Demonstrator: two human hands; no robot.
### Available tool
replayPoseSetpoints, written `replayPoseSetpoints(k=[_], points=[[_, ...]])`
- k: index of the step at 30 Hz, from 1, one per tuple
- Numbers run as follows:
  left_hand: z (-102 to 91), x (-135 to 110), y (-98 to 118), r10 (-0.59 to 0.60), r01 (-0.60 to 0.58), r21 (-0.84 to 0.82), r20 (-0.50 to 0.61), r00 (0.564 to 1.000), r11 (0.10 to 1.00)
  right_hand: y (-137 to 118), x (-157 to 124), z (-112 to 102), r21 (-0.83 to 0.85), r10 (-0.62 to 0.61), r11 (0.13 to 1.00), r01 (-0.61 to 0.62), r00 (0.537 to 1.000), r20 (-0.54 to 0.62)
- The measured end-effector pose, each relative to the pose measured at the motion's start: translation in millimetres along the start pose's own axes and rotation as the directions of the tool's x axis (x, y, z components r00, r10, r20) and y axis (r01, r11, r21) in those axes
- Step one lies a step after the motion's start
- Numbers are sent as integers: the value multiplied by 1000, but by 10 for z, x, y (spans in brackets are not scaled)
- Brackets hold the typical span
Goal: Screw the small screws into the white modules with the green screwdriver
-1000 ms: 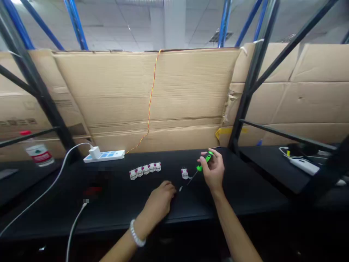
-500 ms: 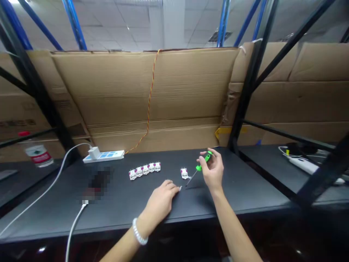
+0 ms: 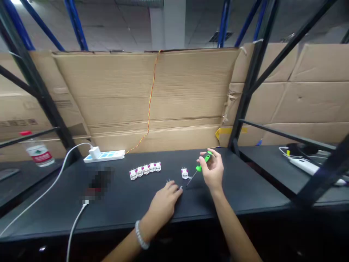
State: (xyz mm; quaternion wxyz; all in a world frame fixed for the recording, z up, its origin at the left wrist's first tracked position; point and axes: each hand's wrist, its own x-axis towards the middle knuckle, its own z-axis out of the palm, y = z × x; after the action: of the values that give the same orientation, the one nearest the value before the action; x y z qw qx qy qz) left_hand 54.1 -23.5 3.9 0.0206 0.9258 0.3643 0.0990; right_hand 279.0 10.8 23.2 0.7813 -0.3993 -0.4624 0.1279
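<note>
My right hand (image 3: 213, 171) is closed round a small green-handled screwdriver (image 3: 203, 162), its thin shaft slanting down-left toward the black tabletop (image 3: 245, 189). A single small white and magenta block (image 3: 184, 173) sits just left of the shaft's tip. My left hand (image 3: 165, 203) rests palm down on the table, fingertips pinched at a tiny pale piece (image 3: 180, 187) that is too small to name. A row of several similar white blocks (image 3: 145, 170) lies further left.
A white power strip (image 3: 105, 155) with a plugged charger sits at the back left, white cables (image 3: 40, 194) trailing forward. A bottle with a red cap (image 3: 36, 152) stands far left. Cardboard sheets (image 3: 169, 94) wall the back. Black rack struts (image 3: 247, 91) rise at right.
My left hand has slid a little right and forward, its fingertips reaching the tiny piece. The right hand with the screwdriver has stayed nearly still.
</note>
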Motion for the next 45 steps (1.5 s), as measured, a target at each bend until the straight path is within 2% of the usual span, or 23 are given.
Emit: replayPoseSetpoints(k=[7,15,21,30,36,45], points=[[38,19,-67,39,-39,-34,-16,999,999,-20,-3,10,5,-6,1000,6,1000,-9],[-89,117,-221,90,-89,-72,3,996,993,-15,1,2,0,3,1000,-3,1000,-4],[-86,273,-428,131,-133,-56,-29,991,990,-22,2,8,-14,4,1000,-4,1000,-6],[43,622,-647,226,-230,-71,-61,972,971,-18,2,-9,-2,-1,1000,1,1000,-3],[105,726,-687,251,-260,-102,-94,963,960,-14,6,-1,7,0,1000,0,1000,-1],[122,720,-675,219,-246,-184,-155,963,952,-19,-1,-7,5,9,1000,-9,1000,2]])
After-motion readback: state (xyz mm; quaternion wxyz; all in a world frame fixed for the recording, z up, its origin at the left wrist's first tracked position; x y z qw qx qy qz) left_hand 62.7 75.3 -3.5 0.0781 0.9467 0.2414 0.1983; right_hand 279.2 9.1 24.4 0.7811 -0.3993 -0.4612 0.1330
